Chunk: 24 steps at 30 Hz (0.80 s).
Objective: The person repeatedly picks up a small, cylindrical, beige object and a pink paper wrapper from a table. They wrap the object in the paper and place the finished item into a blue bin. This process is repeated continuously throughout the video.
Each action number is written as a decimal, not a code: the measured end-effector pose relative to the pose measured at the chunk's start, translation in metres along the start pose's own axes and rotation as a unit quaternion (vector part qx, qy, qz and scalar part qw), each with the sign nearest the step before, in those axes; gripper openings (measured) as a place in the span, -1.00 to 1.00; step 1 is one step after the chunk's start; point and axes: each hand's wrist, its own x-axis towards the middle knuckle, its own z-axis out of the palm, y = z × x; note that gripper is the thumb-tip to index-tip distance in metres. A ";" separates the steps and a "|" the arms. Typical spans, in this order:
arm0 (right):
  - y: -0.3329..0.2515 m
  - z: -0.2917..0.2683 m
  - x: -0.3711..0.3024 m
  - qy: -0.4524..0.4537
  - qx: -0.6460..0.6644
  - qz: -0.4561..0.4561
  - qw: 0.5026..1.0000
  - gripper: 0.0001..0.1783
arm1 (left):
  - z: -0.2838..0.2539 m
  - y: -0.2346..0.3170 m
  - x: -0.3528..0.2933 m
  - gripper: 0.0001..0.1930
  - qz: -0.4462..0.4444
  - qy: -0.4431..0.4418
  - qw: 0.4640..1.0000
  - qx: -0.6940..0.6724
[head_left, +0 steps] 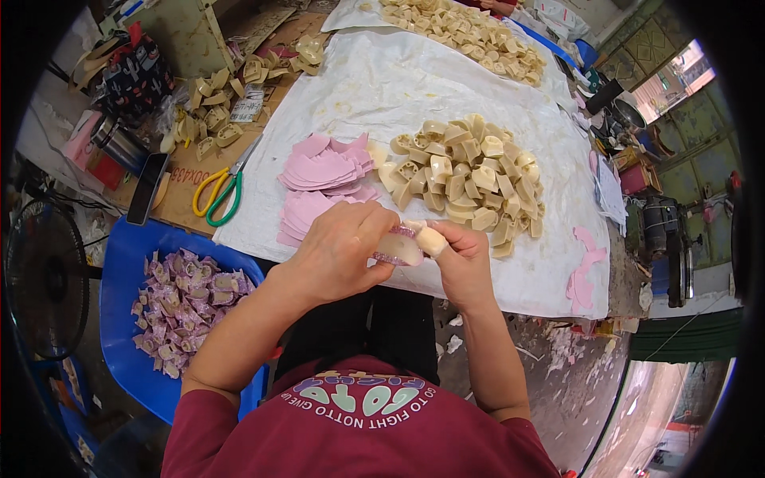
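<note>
Both hands meet over the near edge of the white-covered table, on a cream shoe heel with a glittery purple covering along its edges. My left hand grips it from the left, fingers curled over the top. My right hand is closed on its right end, and its thumb appears to wear a cream cover. Just beyond my left hand lie stacked pink cut sheets. A heap of bare beige heels spreads beyond my right hand. Several purple-covered heels fill a blue tub at my left.
Scissors with yellow and green handles lie left of the pink sheets, beside a phone and a steel flask. More beige heels cover the table's far end. Pink scraps hang near the right edge. A black fan stands far left.
</note>
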 end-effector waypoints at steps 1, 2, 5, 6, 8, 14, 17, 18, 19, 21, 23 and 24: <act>-0.002 0.003 0.001 0.018 -0.078 -0.026 0.996 -0.77 | 0.004 0.000 -0.001 -0.53 -0.003 0.021 1.000 0.002; -0.002 0.004 0.000 0.023 -0.075 -0.035 0.996 -0.77 | 0.009 0.000 -0.002 -0.54 -0.006 0.042 0.999 0.005; -0.001 0.005 0.004 0.010 -0.005 -0.045 0.999 -0.78 | 0.018 -0.002 -0.006 -0.55 -0.040 0.078 0.995 -0.056; 0.003 0.000 0.005 -0.009 0.056 -0.032 0.998 -0.79 | 0.019 -0.001 -0.006 -0.55 -0.040 0.085 0.994 -0.057; 0.003 -0.002 0.005 -0.010 0.071 -0.043 0.997 -0.78 | 0.019 0.001 -0.005 -0.56 -0.039 0.099 0.993 -0.059; 0.000 0.013 0.007 0.047 -0.056 -0.104 0.992 -0.76 | 0.030 0.010 -0.003 -0.61 -0.141 0.119 0.981 -0.056; 0.004 0.003 0.012 -0.001 0.080 -0.039 0.996 -0.74 | 0.025 0.015 -0.002 -0.62 -0.175 0.114 0.974 -0.090; 0.004 0.004 0.010 0.006 0.074 -0.049 0.996 -0.73 | 0.029 0.013 -0.001 -0.62 -0.147 0.145 0.976 -0.069; 0.004 0.007 0.009 0.012 0.068 -0.058 0.996 -0.72 | 0.035 0.010 0.000 -0.62 -0.118 0.175 0.976 -0.048; 0.004 0.020 0.008 0.062 -0.032 -0.090 0.993 -0.70 | 0.040 0.010 0.002 -0.61 -0.117 0.196 0.973 -0.041; 0.004 0.020 0.009 0.060 -0.020 -0.082 0.995 -0.69 | 0.039 0.014 0.003 -0.61 -0.171 0.177 0.967 -0.068; 0.004 0.015 0.013 0.031 0.043 -0.058 0.997 -0.68 | 0.036 0.014 0.002 -0.60 -0.185 0.177 0.963 -0.079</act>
